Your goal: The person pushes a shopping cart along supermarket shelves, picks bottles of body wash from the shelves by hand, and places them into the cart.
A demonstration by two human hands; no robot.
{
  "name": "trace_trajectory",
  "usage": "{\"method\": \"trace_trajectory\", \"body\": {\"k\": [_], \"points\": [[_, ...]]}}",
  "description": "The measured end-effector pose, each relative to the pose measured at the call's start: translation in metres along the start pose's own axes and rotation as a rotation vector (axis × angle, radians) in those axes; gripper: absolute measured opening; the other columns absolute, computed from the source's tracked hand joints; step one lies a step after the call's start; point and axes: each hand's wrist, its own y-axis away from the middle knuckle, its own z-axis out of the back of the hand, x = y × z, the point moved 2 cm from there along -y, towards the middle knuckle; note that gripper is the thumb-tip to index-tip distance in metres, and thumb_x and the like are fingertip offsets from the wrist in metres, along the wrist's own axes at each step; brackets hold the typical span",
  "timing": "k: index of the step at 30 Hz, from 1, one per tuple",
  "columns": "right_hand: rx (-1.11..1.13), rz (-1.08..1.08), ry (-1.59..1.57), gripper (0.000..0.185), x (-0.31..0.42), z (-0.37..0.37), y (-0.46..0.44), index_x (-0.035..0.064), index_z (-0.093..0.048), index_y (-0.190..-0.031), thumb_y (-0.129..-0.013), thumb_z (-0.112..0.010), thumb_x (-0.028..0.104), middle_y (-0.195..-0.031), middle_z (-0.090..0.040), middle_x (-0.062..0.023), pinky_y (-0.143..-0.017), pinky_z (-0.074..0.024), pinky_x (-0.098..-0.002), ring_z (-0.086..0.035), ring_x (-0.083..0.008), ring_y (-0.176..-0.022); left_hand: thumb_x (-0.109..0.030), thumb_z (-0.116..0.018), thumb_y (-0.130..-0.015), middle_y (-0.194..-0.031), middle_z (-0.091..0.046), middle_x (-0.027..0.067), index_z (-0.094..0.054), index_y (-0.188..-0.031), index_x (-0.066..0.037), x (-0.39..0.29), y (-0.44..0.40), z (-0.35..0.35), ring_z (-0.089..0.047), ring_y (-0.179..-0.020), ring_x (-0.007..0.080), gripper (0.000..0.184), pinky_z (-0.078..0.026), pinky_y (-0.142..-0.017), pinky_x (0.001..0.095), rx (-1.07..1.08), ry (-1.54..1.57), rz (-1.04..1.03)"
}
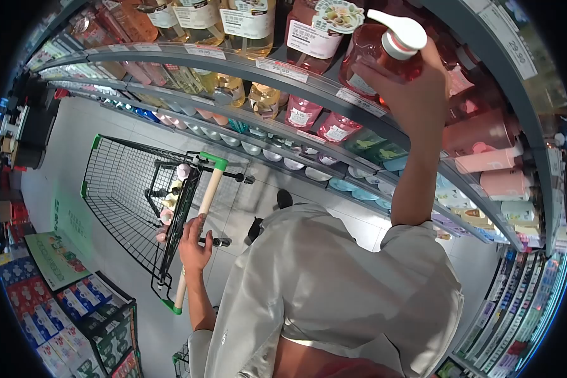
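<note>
My right hand (pixel 419 94) is raised to the upper shelf, its fingers closed around a pump bottle (pixel 366 47) of pinkish-red liquid with a white pump top (pixel 406 38). Whether the bottle's base rests on the shelf is hard to see behind the hand. Beside it stands a pink bottle (pixel 312 38) with a white label. Down at the left, my left hand (pixel 196 244) is closed on the pale handle (pixel 209 196) of a shopping cart (pixel 123 183). The cart has a dark wire basket with green corners.
Shelves (pixel 233 66) of bottles curve across the top and right, with price tags (pixel 282 70) along their edges. A display of boxed goods (pixel 50 321) stands at the lower left. Tiled floor (pixel 252 173) runs beneath the cart. More stocked shelves (pixel 516 309) are at the lower right.
</note>
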Motion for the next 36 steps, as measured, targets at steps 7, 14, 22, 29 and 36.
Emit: {"method": "trace_trajectory", "body": {"k": [7, 14, 22, 29, 36], "points": [[-0.156, 0.559, -0.280, 0.080, 0.005, 0.036, 0.024, -0.0040, -0.054, -0.141, -0.074, -0.093, 0.014, -0.127, -0.065, -0.0190, -0.096, -0.0580, -0.0387, -0.068, -0.0294, -0.113, -0.009, -0.079, -0.081, -0.113, -0.070, 0.0151, -0.067, -0.124, -0.003, -0.034, -0.011, 0.018, -0.066, -0.096, 0.0315, 0.045, -0.051, -0.085, 0.0411, -0.358, -0.037, 0.064], [0.597, 0.465, -0.844, 0.061, 0.066, -0.052, 0.056, -0.0058, -0.053, -0.133, -0.089, -0.082, 0.026, -0.134, -0.062, -0.0218, -0.099, -0.0569, -0.0445, -0.066, -0.0333, -0.117, -0.061, -0.037, -0.107, -0.123, -0.067, 0.0129, -0.040, -0.155, -0.004, -0.186, -0.056, 0.030, -0.066, -0.110, 0.0216, 0.075, -0.053, -0.094, 0.0373, 0.215, 2.003, 0.398], [0.575, 0.748, -0.962, 0.050, 0.172, -0.196, 0.150, 0.0050, -0.066, -0.125, -0.078, -0.083, 0.005, -0.128, -0.067, -0.0139, -0.093, -0.0597, -0.0482, -0.067, -0.0414, -0.116, -0.057, -0.045, -0.103, -0.132, -0.065, 0.0143, -0.049, -0.144, -0.005, -0.104, -0.075, 0.074, -0.068, -0.115, 0.0277, 0.066, -0.056, -0.100, 0.0441, -0.441, 2.396, 0.742], [1.103, 0.402, -0.517, 0.057, 0.153, -0.283, 0.193, 0.0036, -0.062, -0.134, -0.083, -0.083, 0.015, -0.147, -0.050, -0.0176, -0.107, -0.0444, -0.0482, -0.051, -0.0391, -0.132, -0.040, -0.061, -0.101, -0.110, -0.065, 0.0104, -0.055, -0.124, -0.007, 0.148, -0.114, 0.061, -0.068, -0.098, 0.0256, 0.041, -0.058, -0.091, 0.0452, -0.453, 1.637, 1.085], [0.951, 0.355, -0.225, 0.039, 0.132, -0.332, 0.240, 0.0061, -0.070, -0.122, -0.083, -0.075, 0.008, -0.136, -0.061, -0.0103, -0.099, -0.0431, -0.0432, -0.060, -0.0305, -0.122, -0.054, -0.067, -0.094, -0.112, -0.066, 0.0100, -0.056, -0.123, -0.009, 0.361, -0.171, -0.050, -0.068, -0.098, 0.0270, 0.054, -0.056, -0.091, 0.0520, 0.039, 1.569, 1.504]]}}
